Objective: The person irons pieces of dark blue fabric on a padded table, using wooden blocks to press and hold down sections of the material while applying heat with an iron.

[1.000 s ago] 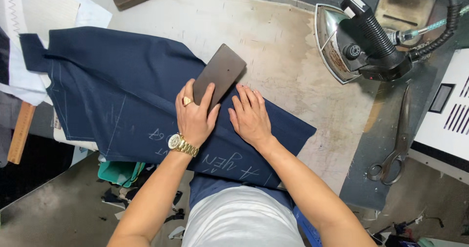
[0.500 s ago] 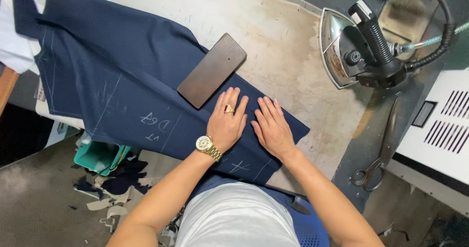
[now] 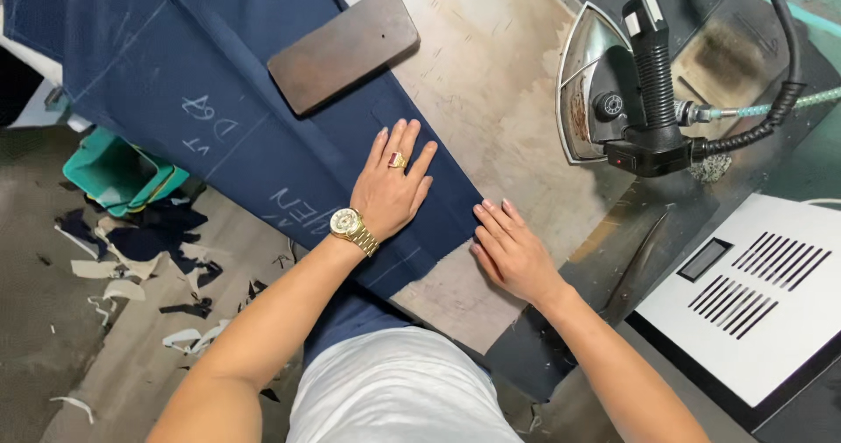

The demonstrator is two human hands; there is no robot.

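- Your left hand [image 3: 392, 189] lies flat, fingers spread, on the navy cloth [image 3: 219, 84].
- Your right hand [image 3: 511, 252] rests at the cloth's corner edge, on the stained pressing table [image 3: 491, 84].
- A dark wooden block [image 3: 343, 47] sits on the cloth above.
- The steam iron [image 3: 626, 92] stands to the right.

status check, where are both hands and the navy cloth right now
Left hand flat, open, on the navy cloth. Right hand open at the cloth's edge. Dark wooden block lies on cloth; steam iron stands apart, right.

Navy cloth [image 3: 201, 84] cut off top-left
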